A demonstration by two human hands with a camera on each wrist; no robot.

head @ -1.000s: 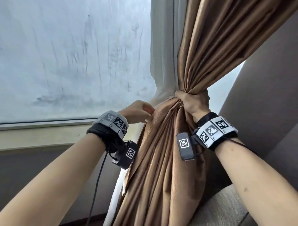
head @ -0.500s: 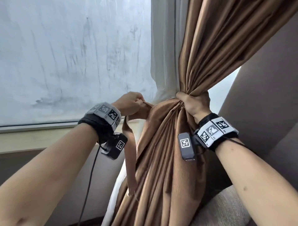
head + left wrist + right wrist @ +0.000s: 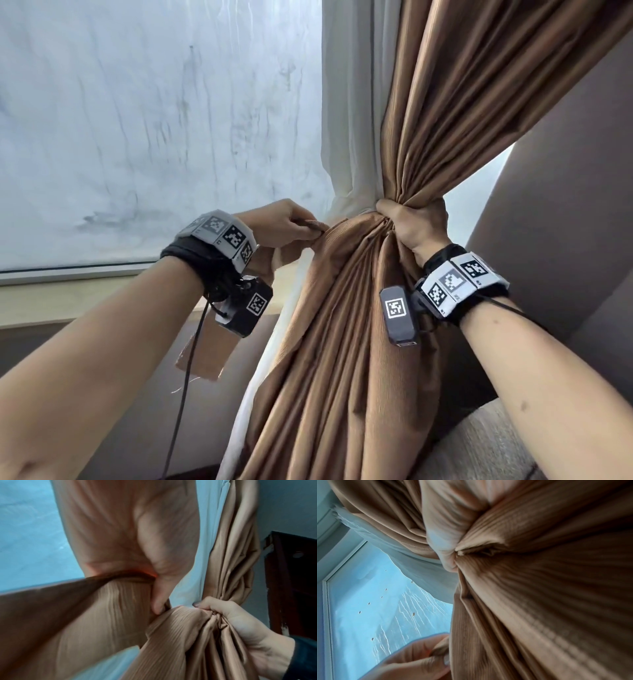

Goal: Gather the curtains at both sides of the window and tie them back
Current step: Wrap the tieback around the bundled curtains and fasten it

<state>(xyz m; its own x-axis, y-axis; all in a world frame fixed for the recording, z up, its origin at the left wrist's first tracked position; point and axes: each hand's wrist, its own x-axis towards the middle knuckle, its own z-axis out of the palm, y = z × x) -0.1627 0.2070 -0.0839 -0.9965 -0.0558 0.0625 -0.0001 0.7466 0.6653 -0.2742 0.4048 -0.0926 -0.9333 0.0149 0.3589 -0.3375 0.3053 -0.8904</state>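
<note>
The brown curtain [image 3: 342, 342] is bunched into a narrow waist at the window's right side. My right hand [image 3: 411, 219] grips that waist, fingers wrapped round the folds; the left wrist view shows the same right hand [image 3: 231, 616] clenched on the curtain [image 3: 180, 642]. My left hand [image 3: 308, 229] sits just left of the bunch and pinches a brown tie-back strap [image 3: 205, 353], whose loose end hangs below my left wrist. The right wrist view shows my left hand [image 3: 419, 658] pinching the strap [image 3: 440, 650] beside the curtain [image 3: 539, 601]. A white sheer curtain [image 3: 346, 137] hangs behind.
A streaked window pane [image 3: 137, 137] fills the left, with a pale sill [image 3: 85, 301] below it. A grey wall panel [image 3: 565, 171] rises on the right and an upholstered surface [image 3: 479, 445] lies below it. Dark wooden furniture [image 3: 291, 588] stands behind the curtain.
My left hand has drawn the strap out leftward from the curtain; its loose end now hangs under my left wrist instead of along the folds. My right hand keeps its grip.
</note>
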